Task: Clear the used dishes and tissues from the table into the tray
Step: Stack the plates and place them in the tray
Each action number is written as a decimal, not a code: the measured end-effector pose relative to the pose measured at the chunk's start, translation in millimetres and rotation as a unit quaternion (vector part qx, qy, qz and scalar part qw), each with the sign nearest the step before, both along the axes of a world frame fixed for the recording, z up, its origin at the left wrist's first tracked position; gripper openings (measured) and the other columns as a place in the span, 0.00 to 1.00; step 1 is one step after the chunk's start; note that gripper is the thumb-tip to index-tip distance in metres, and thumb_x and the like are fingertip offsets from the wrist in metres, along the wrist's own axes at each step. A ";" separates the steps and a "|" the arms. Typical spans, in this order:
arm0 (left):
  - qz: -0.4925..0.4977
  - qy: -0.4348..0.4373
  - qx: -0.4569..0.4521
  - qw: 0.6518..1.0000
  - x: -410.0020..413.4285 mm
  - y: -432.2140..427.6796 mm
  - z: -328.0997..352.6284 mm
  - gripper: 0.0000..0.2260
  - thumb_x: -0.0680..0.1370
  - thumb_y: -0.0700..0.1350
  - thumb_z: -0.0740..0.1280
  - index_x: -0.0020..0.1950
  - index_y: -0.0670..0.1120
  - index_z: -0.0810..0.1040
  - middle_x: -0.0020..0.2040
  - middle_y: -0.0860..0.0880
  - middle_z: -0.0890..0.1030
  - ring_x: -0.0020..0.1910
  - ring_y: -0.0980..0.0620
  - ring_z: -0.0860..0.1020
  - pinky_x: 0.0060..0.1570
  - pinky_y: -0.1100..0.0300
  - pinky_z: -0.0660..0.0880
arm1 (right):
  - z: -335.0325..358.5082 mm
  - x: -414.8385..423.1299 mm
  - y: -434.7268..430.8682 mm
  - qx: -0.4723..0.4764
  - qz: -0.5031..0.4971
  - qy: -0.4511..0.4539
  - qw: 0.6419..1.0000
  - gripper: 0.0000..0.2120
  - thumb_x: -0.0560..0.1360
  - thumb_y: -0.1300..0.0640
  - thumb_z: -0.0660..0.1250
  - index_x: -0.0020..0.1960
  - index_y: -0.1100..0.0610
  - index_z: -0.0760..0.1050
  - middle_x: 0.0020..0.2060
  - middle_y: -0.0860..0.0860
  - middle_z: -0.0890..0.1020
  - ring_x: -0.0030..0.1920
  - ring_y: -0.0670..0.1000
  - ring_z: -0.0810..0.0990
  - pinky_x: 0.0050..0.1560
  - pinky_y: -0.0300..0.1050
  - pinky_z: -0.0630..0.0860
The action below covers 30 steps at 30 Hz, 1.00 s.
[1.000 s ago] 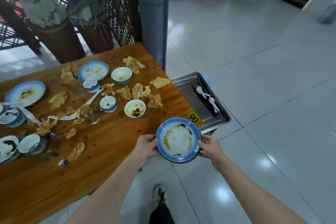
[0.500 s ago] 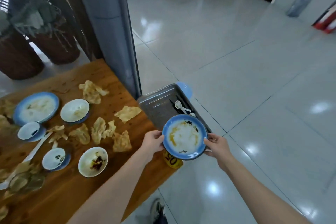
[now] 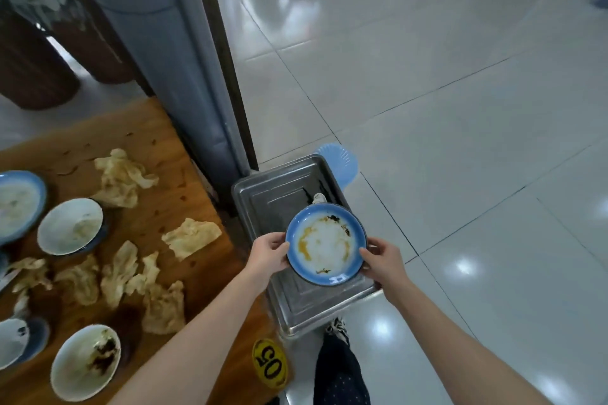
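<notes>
Both hands carry the plate (image 3: 325, 243) at centre frame, level over the tray (image 3: 263, 194), one on each side, probably so the sauce-smeared dish stays flat. The left hand (image 3: 268, 255) curls its fingers (image 3: 278, 240) round the left rim, and the right hand (image 3: 383, 258) clamps the right rim. The tray sits low beside the desk (image 3: 158, 141) edge, likely for short transfers. Tissues (image 3: 121, 177) and bowls (image 3: 70, 225) at lower left are not yet cleared.

Wooden table (image 3: 158, 141), crumpled stained tissues (image 3: 121, 177) scattered across it, white bowl (image 3: 70, 226) just beside blue-rimmed plate (image 3: 16, 204) at left edge, second bowl (image 3: 85, 362) (dark residue inside), yellow tag (image 3: 269, 363) marked 05 at near corner.
</notes>
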<state>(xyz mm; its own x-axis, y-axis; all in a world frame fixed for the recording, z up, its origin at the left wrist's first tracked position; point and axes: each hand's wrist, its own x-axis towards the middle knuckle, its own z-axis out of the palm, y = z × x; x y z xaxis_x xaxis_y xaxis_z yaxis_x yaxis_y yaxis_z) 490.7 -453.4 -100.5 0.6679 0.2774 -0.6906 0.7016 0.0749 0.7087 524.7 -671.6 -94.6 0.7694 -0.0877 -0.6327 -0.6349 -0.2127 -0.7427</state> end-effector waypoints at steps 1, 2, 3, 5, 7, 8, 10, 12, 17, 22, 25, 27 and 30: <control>0.014 0.007 0.003 1.000 8.5 -1.9 -6.1 0.10 0.80 0.40 0.64 0.61 0.43 0.76 0.49 0.49 0.82 0.47 0.53 0.81 0.37 0.65 0.79 | -7.3 14.9 -0.2 -0.001 0.012 0.007 1.000 0.08 0.77 0.66 0.64 0.56 0.61 0.75 0.45 0.54 0.82 0.45 0.55 0.82 0.40 0.50 0.82; 0.025 0.015 0.007 1.000 17.6 -4.0 -11.5 0.11 0.80 0.40 0.64 0.62 0.43 0.76 0.50 0.48 0.81 0.48 0.53 0.81 0.38 0.64 0.79 | -15.0 29.5 -0.8 -0.001 0.024 0.015 1.000 0.08 0.77 0.66 0.64 0.55 0.60 0.75 0.45 0.54 0.82 0.44 0.55 0.82 0.40 0.52 0.82; 0.039 0.028 0.010 0.999 25.5 -5.8 -18.5 0.11 0.80 0.40 0.64 0.62 0.43 0.76 0.51 0.48 0.81 0.49 0.52 0.81 0.39 0.64 0.79 | -22.5 42.6 -1.3 -0.005 0.037 0.023 0.999 0.08 0.77 0.66 0.64 0.55 0.60 0.75 0.44 0.53 0.82 0.43 0.55 0.83 0.39 0.51 0.82; 0.068 0.059 0.015 0.996 38.3 -9.4 -32.5 0.12 0.80 0.39 0.64 0.63 0.42 0.76 0.53 0.46 0.81 0.51 0.50 0.80 0.41 0.62 0.79 | -38.1 64.4 -0.8 -0.017 0.061 0.042 0.997 0.09 0.76 0.67 0.65 0.55 0.60 0.74 0.45 0.53 0.81 0.42 0.52 0.82 0.33 0.44 0.81; 0.089 0.075 0.023 0.993 50.1 -11.8 -48.5 0.12 0.80 0.38 0.63 0.63 0.41 0.76 0.53 0.46 0.80 0.52 0.48 0.80 0.43 0.60 0.79 | -57.0 83.4 -0.2 -0.027 0.084 0.058 0.994 0.11 0.76 0.67 0.66 0.57 0.61 0.73 0.45 0.53 0.80 0.42 0.50 0.81 0.30 0.37 0.77; 0.096 0.085 0.029 0.991 56.0 -12.4 -57.1 0.12 0.80 0.38 0.63 0.63 0.41 0.76 0.53 0.46 0.80 0.52 0.48 0.79 0.44 0.59 0.79 | -67.1 91.9 0.2 -0.036 0.099 0.063 0.992 0.12 0.75 0.67 0.66 0.58 0.61 0.73 0.46 0.54 0.80 0.41 0.49 0.80 0.29 0.36 0.77; 0.108 0.109 0.038 0.987 65.0 -13.0 -73.6 0.12 0.79 0.37 0.64 0.62 0.41 0.76 0.52 0.46 0.80 0.52 0.47 0.79 0.46 0.54 0.80 | -89.1 105.6 2.5 -0.067 0.139 0.068 0.986 0.15 0.75 0.66 0.67 0.60 0.63 0.73 0.49 0.56 0.80 0.44 0.52 0.80 0.35 0.41 0.79; 0.122 0.132 0.039 0.983 70.6 -13.0 -91.5 0.11 0.78 0.36 0.65 0.60 0.41 0.78 0.49 0.46 0.81 0.50 0.46 0.80 0.49 0.50 0.80 | -111.6 112.9 6.3 -0.092 0.171 0.073 0.978 0.17 0.74 0.65 0.68 0.62 0.63 0.73 0.51 0.57 0.81 0.49 0.55 0.80 0.47 0.50 0.80; 0.157 0.185 0.065 0.968 79.7 -8.3 -139.1 0.07 0.77 0.35 0.66 0.53 0.41 0.81 0.47 0.44 0.82 0.47 0.42 0.82 0.49 0.44 0.80 | -158.5 126.1 20.5 -0.117 0.235 0.055 0.963 0.11 0.73 0.64 0.69 0.55 0.60 0.78 0.43 0.52 0.82 0.45 0.51 0.81 0.40 0.36 0.76; 0.162 0.226 0.124 0.953 85.9 -3.9 -175.4 0.06 0.74 0.35 0.69 0.49 0.42 0.83 0.45 0.42 0.84 0.45 0.42 0.82 0.47 0.45 0.80 | -197.0 138.4 35.0 -0.125 0.277 0.051 0.951 0.08 0.71 0.68 0.68 0.45 0.58 0.81 0.33 0.46 0.81 0.34 0.41 0.78 0.28 0.25 0.68; 0.156 0.236 0.137 0.950 86.8 -0.8 -192.5 0.06 0.73 0.36 0.70 0.48 0.42 0.83 0.41 0.42 0.83 0.41 0.42 0.81 0.44 0.48 0.80 | -215.3 144.2 42.6 -0.151 0.305 0.067 0.938 0.08 0.71 0.66 0.67 0.47 0.58 0.82 0.36 0.50 0.82 0.39 0.48 0.79 0.35 0.34 0.73; 0.157 0.243 0.127 0.949 87.0 1.6 -201.8 0.08 0.73 0.36 0.70 0.51 0.43 0.83 0.41 0.44 0.82 0.41 0.44 0.81 0.43 0.51 0.80 | -225.7 147.3 45.1 -0.163 0.322 0.079 0.929 0.09 0.71 0.64 0.68 0.50 0.57 0.82 0.36 0.48 0.82 0.41 0.48 0.79 0.38 0.35 0.72; 0.141 0.262 0.097 0.950 88.5 1.7 -215.8 0.13 0.75 0.37 0.67 0.59 0.44 0.80 0.51 0.44 0.83 0.50 0.44 0.80 0.51 0.49 0.79 | -237.0 151.2 46.4 -0.181 0.344 0.100 0.916 0.10 0.71 0.61 0.69 0.50 0.52 0.81 0.36 0.44 0.81 0.37 0.41 0.76 0.31 0.29 0.63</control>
